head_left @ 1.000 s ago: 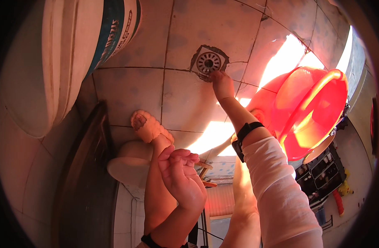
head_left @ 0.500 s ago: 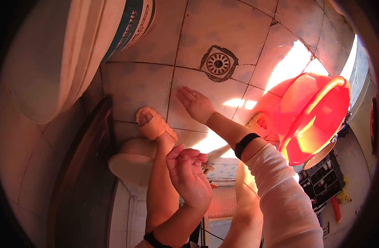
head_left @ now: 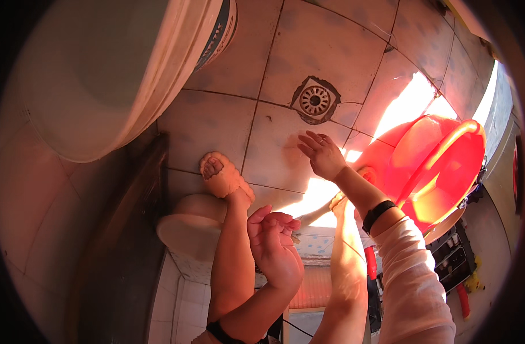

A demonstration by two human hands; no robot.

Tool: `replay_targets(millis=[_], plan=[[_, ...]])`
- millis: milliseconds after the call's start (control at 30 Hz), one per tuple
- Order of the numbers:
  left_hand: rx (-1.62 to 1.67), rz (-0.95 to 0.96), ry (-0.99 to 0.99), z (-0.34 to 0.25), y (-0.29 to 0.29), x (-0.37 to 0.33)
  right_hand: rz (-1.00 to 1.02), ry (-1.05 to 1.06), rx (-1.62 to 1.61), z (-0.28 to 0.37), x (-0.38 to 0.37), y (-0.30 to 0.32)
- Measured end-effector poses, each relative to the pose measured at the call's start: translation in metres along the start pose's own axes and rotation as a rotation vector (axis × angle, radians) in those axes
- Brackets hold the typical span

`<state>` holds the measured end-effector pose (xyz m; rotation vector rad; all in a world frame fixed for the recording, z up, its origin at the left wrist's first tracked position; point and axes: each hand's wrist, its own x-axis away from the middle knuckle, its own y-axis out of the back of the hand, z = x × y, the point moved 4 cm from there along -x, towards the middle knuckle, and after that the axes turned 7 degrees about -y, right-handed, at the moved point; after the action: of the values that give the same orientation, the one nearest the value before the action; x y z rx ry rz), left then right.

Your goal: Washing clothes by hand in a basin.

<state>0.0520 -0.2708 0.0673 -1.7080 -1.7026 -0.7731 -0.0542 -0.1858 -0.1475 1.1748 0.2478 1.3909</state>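
My left hand [head_left: 275, 247] is raised in the lower middle, palm turned up with the fingers loosely curled; nothing shows in it. Farther forward and to the right, my right hand [head_left: 324, 156] hovers over the tiled floor with its fingers stretched out and a ring on one of them. It holds nothing. The round floor drain [head_left: 315, 101] lies just beyond the right hand. To its right stands a tilted red plastic basin [head_left: 414, 155], brightly sunlit, apart from the hand. My left foot wears a peach-coloured slipper [head_left: 227, 180].
A large white bucket [head_left: 176, 63] fills the upper left. Below it are a dark curved-edged panel [head_left: 119, 246] and a pale round tub or stool [head_left: 188, 229]. A dark rack [head_left: 454, 261] and a small yellow toy [head_left: 474, 281] sit at the lower right.
My right hand has moved to the right, closer to the red basin, its fingers more spread. The view has shifted, showing more of the white bucket. My left hand keeps its curled pose.
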Motion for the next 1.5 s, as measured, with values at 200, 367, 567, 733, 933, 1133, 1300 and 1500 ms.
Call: replay_targets(millis=[200, 367, 567, 733, 933, 1133, 1300, 1500], plan=[[0.011, -0.037, -0.033, -0.007, 0.004, -0.009, -0.316, -0.251, -0.163, 0.035, -0.168, 0.043], [-0.046, -0.037, -0.077, -0.01, 0.004, -0.008, -0.07, -0.114, 0.033, 0.072, -0.173, -0.006], [-0.059, 0.017, -0.042, -0.002, -0.005, -0.003, 0.151, -0.016, 0.179, 0.02, -0.025, -0.053], [-0.016, -0.021, -0.045, 0.002, 0.001, -0.001, -0.16, -0.116, -0.058, -0.039, -0.006, 0.017], [-0.058, -0.008, -0.026, 0.009, -0.005, -0.001, -0.4, -0.496, -0.127, -0.082, -0.104, 0.082], [-0.095, 0.019, -0.024, 0.015, -0.011, 0.001, -0.021, -0.246, 0.084, -0.018, -0.081, 0.002], [-0.094, 0.02, -0.012, 0.022, -0.012, 0.006, 0.043, -0.251, 0.064, -0.022, 0.029, -0.039], [-0.106, 0.038, -0.007, 0.031, -0.007, 0.013, -0.227, -0.494, -0.261, -0.081, 0.083, -0.004]])
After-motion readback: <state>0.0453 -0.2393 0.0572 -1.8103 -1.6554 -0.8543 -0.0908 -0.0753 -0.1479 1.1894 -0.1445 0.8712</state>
